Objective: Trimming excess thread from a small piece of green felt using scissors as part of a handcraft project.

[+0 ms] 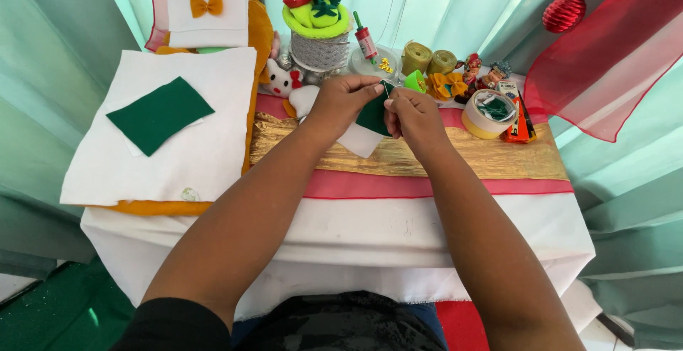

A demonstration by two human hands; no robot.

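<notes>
My left hand [340, 103] and my right hand [415, 118] meet over the gold cloth strip [498, 157] at the table's middle. Between them they pinch a small dark green felt piece [373, 113] lying over a white felt piece [358, 140]. A thin needle or pin seems to stick up at my right fingertips; I cannot tell for sure. Both forearms reach forward from the lower edge of the view.
A white felt sheet [163, 159] with a green felt rectangle [159, 113] lies at left. At the back stand a felt hat on a lace roll [318, 34], ribbon spools [429, 59], a tape roll [488, 113], a glue tube [521, 120] and small figurines [484, 72]. A red ornament [563, 12] hangs at right.
</notes>
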